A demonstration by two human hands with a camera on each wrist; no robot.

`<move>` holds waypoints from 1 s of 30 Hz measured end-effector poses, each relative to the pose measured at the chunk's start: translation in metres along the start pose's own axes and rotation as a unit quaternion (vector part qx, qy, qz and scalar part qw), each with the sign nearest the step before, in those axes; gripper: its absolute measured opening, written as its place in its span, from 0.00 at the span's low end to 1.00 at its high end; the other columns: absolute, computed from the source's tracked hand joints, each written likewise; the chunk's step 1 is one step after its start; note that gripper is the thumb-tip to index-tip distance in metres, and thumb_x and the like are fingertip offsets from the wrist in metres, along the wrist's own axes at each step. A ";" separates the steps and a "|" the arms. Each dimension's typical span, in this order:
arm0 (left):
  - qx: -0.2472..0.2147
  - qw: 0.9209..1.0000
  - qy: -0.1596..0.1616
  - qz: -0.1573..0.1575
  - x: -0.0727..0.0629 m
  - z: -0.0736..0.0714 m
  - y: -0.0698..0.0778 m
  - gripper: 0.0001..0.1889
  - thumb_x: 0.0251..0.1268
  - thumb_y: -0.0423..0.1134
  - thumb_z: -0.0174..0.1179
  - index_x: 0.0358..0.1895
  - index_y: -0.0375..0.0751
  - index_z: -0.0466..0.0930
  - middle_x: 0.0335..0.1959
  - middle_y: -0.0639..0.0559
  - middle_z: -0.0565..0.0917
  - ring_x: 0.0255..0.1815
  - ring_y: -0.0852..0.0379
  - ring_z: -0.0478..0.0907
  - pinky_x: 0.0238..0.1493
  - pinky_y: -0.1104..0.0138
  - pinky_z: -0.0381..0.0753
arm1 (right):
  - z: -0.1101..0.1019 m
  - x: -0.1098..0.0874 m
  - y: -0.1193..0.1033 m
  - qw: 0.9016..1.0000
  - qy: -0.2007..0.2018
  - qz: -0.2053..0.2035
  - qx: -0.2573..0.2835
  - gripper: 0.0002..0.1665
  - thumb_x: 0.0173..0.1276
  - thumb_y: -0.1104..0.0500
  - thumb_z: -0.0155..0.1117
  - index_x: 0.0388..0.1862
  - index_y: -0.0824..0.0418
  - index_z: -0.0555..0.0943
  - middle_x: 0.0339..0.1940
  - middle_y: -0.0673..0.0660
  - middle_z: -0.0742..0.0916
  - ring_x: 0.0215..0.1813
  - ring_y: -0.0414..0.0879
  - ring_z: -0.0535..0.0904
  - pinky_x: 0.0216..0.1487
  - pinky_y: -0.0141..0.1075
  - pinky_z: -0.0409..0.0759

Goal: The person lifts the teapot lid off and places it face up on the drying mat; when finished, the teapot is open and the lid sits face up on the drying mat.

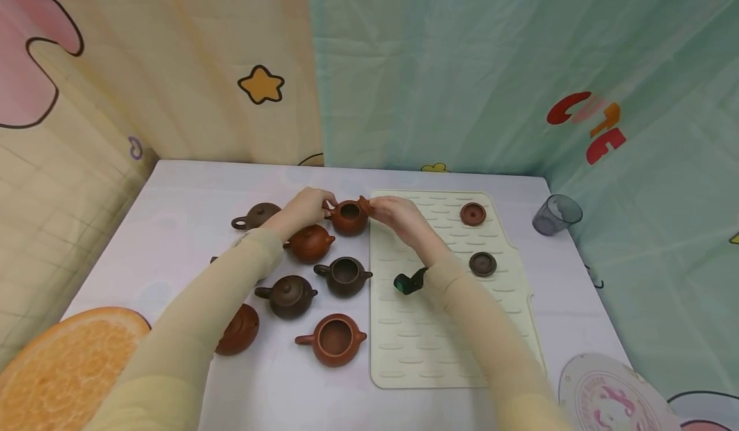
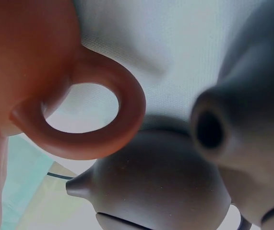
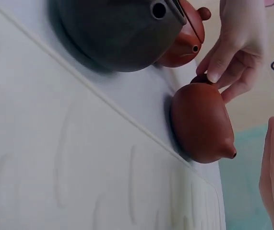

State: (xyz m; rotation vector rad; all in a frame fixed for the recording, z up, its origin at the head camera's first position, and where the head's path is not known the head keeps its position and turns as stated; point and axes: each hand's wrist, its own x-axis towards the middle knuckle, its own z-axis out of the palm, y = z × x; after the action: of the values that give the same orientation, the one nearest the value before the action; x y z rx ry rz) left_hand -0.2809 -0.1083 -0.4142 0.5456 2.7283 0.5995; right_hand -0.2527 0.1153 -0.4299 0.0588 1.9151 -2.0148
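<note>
Left hand (image 1: 305, 210) pinches the pot (image 1: 349, 226) by its handle (image 3: 202, 79); right hand (image 1: 401, 218) pinches a tilted lid (image 1: 365, 206). Steady the pot, handling the lid gently.

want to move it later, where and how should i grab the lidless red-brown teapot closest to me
Probably pinch its handle, coming from your left: the teapot stands upright, with the handle sticking out left, apart from the neighbouring pots, while its spout points right, toward the pale mat.
</note>
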 end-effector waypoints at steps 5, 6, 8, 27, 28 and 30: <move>-0.004 1.000 -0.007 -0.008 0.000 0.002 0.001 0.14 0.67 0.27 0.57 0.54 0.37 0.82 0.45 0.39 0.87 0.47 0.45 0.81 0.52 0.57 0.77 | -0.029 -0.031 0.010 0.977 -0.065 0.049 0.195 0.23 0.79 0.67 0.43 0.69 0.74 0.64 0.56 0.60 0.78 0.51 0.44 0.82 0.58 0.35 0.80; -0.003 1.000 -0.006 -0.008 0.000 0.002 0.001 0.14 0.67 0.27 0.58 0.54 0.37 0.82 0.45 0.39 0.87 0.47 0.45 0.81 0.52 0.57 0.77 | -0.034 -0.038 0.013 0.972 -0.075 0.058 0.214 0.25 0.79 0.68 0.40 0.71 0.74 0.60 0.56 0.60 0.77 0.51 0.44 0.82 0.56 0.34 0.81; 0.000 1.000 -0.005 -0.006 0.000 0.001 0.001 0.14 0.67 0.27 0.58 0.54 0.37 0.82 0.45 0.39 0.87 0.48 0.45 0.81 0.52 0.57 0.78 | -0.044 -0.051 0.019 0.964 -0.083 0.076 0.240 0.27 0.80 0.68 0.38 0.75 0.74 0.53 0.59 0.62 0.74 0.50 0.47 0.83 0.55 0.35 0.81; -0.003 1.000 -0.001 -0.002 0.003 0.001 -0.001 0.14 0.67 0.27 0.58 0.53 0.38 0.82 0.46 0.39 0.86 0.49 0.44 0.81 0.53 0.56 0.78 | -0.130 -0.145 0.034 0.989 -0.062 0.099 -0.089 0.35 0.78 0.55 0.54 0.72 0.77 0.59 0.59 0.57 0.79 0.51 0.34 0.82 0.57 0.34 0.80; -0.004 1.000 -0.001 -0.002 0.004 0.001 0.000 0.14 0.67 0.27 0.58 0.53 0.38 0.82 0.46 0.39 0.86 0.49 0.44 0.81 0.52 0.56 0.78 | -0.139 -0.151 0.033 0.986 -0.052 0.098 -0.124 0.35 0.77 0.54 0.55 0.71 0.77 0.61 0.59 0.58 0.80 0.50 0.33 0.82 0.56 0.33 0.80; -0.004 1.000 -0.001 -0.005 0.005 0.001 0.000 0.14 0.67 0.27 0.57 0.53 0.38 0.82 0.46 0.38 0.86 0.49 0.44 0.81 0.52 0.56 0.77 | -0.153 -0.163 0.034 0.977 -0.034 0.097 -0.186 0.33 0.76 0.53 0.57 0.68 0.77 0.66 0.59 0.60 0.81 0.49 0.33 0.81 0.54 0.32 0.81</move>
State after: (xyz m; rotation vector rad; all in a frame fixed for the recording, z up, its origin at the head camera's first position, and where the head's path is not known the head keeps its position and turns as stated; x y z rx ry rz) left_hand -0.2852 -0.1058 -0.4162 0.5309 2.7244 0.6063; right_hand -0.1239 0.3011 -0.4302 0.0763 2.1173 -1.4924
